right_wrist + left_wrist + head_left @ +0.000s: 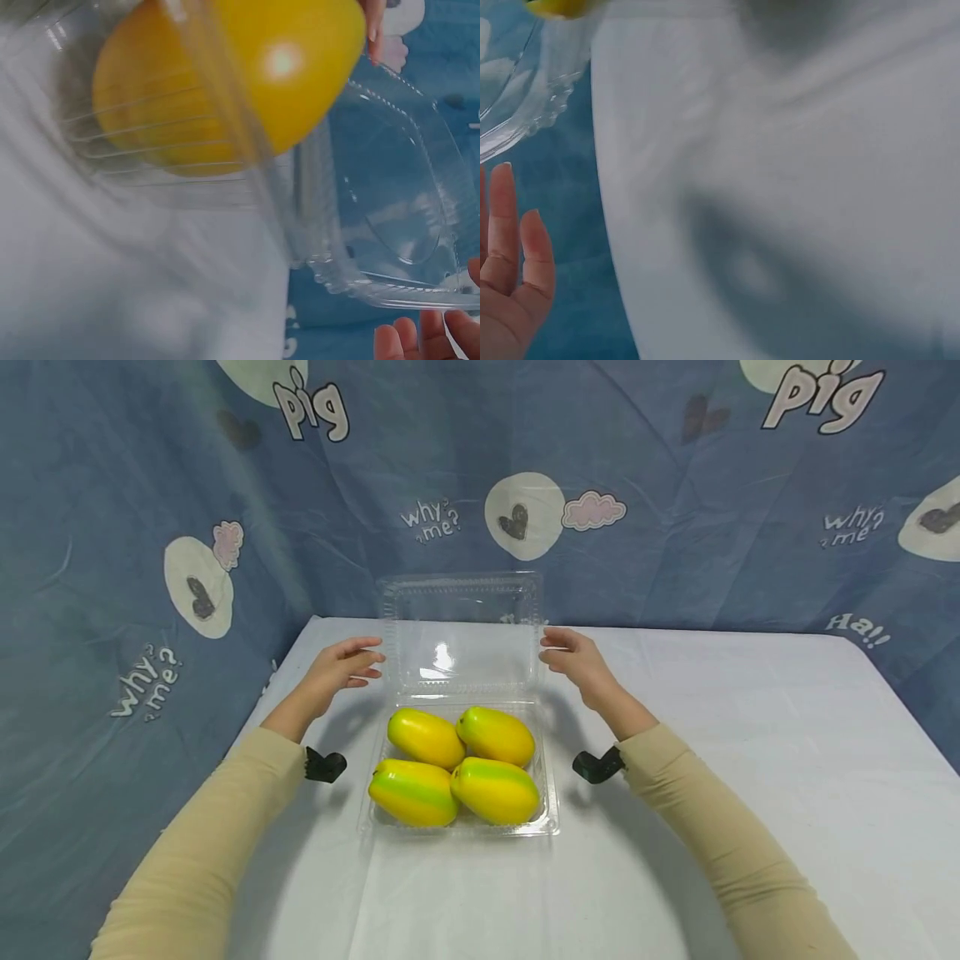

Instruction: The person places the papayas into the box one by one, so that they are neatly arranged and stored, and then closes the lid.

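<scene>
A clear plastic clamshell box sits on the table with several yellow-green mangoes in its base. Its hinged lid stands raised at the back. My left hand is at the lid's left side, fingers spread and fairly straight, fingertips close to the edge. On the opposite side, my right hand has its fingertips right at the lid's edge, fingers extended. The right wrist view shows one mango large behind the box wall, and the fingers beside the lid's rim.
A white-covered table holds the box. Behind and to the left hangs a blue printed cloth, close past the table's back edge. Dark wrist-camera mounts jut inward from both sleeves near the box sides.
</scene>
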Motion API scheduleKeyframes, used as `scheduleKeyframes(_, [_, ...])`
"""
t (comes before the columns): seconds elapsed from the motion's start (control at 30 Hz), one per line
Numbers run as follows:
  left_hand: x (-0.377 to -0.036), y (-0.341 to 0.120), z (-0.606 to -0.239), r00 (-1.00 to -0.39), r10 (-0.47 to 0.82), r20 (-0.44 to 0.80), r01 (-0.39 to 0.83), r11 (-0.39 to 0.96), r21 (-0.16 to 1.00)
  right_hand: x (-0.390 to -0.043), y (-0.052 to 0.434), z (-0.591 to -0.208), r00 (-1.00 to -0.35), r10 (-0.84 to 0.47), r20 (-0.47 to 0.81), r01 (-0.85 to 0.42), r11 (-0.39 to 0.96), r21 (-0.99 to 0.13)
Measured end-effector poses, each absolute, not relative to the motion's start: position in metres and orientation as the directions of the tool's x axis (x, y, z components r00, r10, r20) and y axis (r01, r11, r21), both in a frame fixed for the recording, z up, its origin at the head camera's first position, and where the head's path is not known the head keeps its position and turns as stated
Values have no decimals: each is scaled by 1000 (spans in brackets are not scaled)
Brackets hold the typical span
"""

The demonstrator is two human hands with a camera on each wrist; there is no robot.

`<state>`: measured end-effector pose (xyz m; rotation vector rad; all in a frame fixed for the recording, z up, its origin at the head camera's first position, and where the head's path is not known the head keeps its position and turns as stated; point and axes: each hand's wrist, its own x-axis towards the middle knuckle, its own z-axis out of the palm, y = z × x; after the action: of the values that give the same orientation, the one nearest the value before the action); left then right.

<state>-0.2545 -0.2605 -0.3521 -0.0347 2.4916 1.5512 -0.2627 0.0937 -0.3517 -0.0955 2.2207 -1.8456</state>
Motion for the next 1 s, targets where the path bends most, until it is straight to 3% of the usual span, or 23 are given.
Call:
scheduleKeyframes(0.57, [-233,-270,-310,-965,185,-184,-47,568,821,-243,101,-315,-967,-239,-92,17,298,-954])
scheduleKeyframes(1.0, [-204,-274,-290,-958,229,-175,-13,574,819,-213,113,-297,-956,-294,5,-102,314,-944])
